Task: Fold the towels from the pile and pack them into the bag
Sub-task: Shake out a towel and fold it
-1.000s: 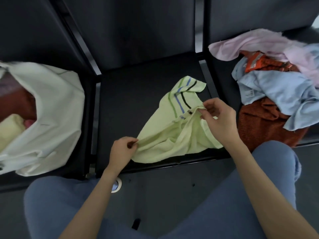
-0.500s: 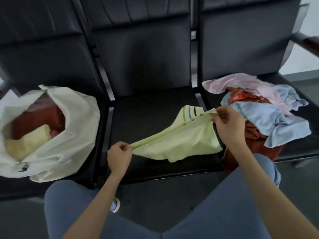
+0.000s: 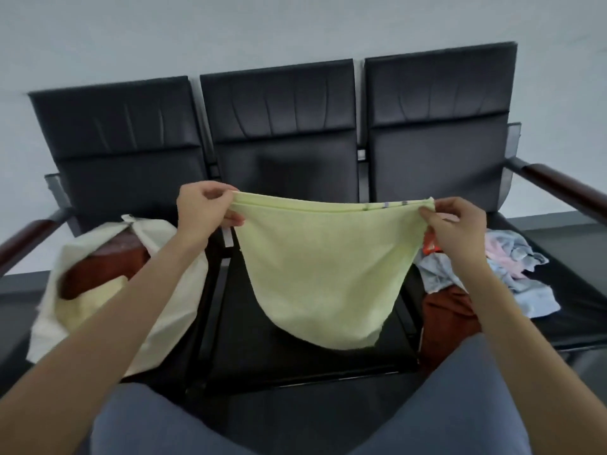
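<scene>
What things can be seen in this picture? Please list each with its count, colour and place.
towel: one, light green, held up over the middle seat
bag: one, cream, on the left seat, brown and yellow cloth inside
pile: one, blue, pink, orange and brown cloths, on the right seat
seats: three, black, in a row against the wall
armrests: two, dark brown, at the row's ends
wall: one, pale grey, behind
left hand: pinches the towel's left top corner
right hand: pinches the right top corner
legs: two, blue trousers, at the bottom
</scene>
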Available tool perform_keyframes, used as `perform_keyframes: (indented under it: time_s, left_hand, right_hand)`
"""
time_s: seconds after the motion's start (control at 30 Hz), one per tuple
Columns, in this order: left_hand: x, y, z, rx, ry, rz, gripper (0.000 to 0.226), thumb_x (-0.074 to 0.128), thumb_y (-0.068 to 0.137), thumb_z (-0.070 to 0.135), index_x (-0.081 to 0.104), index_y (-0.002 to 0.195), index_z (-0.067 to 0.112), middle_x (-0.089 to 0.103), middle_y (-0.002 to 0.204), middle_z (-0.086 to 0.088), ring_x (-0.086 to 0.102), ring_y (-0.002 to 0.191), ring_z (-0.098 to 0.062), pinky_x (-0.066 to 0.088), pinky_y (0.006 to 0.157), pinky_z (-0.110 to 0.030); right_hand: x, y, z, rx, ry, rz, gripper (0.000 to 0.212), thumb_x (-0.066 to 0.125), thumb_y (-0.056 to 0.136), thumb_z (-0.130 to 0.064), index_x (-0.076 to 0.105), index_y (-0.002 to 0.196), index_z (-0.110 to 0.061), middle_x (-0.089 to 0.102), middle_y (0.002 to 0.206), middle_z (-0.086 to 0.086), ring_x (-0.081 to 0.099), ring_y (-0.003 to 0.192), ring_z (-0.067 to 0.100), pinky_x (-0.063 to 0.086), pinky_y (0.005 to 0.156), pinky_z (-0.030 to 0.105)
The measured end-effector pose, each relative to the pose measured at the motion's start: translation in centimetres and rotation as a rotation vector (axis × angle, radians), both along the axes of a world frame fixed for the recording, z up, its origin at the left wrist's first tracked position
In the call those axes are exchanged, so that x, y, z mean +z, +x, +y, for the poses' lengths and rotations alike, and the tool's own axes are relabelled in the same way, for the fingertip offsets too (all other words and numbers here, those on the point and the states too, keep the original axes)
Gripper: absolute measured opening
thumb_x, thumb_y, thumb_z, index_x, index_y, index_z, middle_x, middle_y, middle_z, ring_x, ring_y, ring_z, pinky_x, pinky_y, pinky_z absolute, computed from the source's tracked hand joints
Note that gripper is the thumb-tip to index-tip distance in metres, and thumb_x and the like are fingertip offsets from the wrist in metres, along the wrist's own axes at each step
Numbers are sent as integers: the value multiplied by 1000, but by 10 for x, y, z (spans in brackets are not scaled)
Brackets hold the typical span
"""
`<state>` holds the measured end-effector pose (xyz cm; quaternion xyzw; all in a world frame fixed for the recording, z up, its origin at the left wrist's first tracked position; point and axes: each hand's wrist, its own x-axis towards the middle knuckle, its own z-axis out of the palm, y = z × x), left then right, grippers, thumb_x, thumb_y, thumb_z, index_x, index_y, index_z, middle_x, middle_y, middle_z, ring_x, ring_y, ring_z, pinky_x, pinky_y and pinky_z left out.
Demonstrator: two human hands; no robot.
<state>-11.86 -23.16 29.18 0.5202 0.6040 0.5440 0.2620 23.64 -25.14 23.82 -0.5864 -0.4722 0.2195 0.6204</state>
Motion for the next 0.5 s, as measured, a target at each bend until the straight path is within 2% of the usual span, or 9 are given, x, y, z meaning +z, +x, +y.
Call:
perform_keyframes:
  time_s: [0.07,0.17,0.27,0.33,0.4,0.5]
  left_hand:
    - [13,-13,2,-88,-61,215,10,63,88,0,72,88,4,71,77,-15,70,56,-26,61,57,-34]
    - [27,-29,8,-188,-192,439,7,66,86,1,73,87,4,72,73,-13,72,61,-24,60,58,-30]
    - [34,-36,23,-218,-251,452,7,64,88,2,71,87,2,71,74,-16,72,63,-27,60,58,-30]
    - [35,-38,38,-221,-252,404,9,59,92,3,68,91,0,70,80,-17,72,65,-29,61,59,-33]
    - [32,-38,61,-211,-260,356,14,51,95,2,65,96,-2,69,86,-20,73,68,-31,61,67,-39]
    - [21,-37,101,-155,-264,326,23,39,98,3,61,104,-5,68,94,-26,73,76,-32,59,79,-44]
  right_hand:
    - [7,-1,-2,64,-41,47,8,68,87,-9,61,88,-4,65,72,4,67,52,11,48,47,24]
    - [12,-6,4,160,-106,60,8,61,92,-7,56,90,-2,66,75,9,68,51,16,45,39,21]
    - [15,-11,20,185,-150,-10,11,61,92,-6,54,84,-9,66,76,10,67,49,16,51,43,22]
    - [17,-10,39,199,-173,-45,14,61,91,-2,53,83,-11,66,77,13,67,49,17,58,50,29]
    - [18,-8,64,222,-184,-61,10,60,90,2,54,87,-4,65,75,14,66,48,16,60,58,35]
    - [17,-9,105,240,-196,-82,8,61,89,4,60,93,-2,68,79,12,69,53,16,61,63,31]
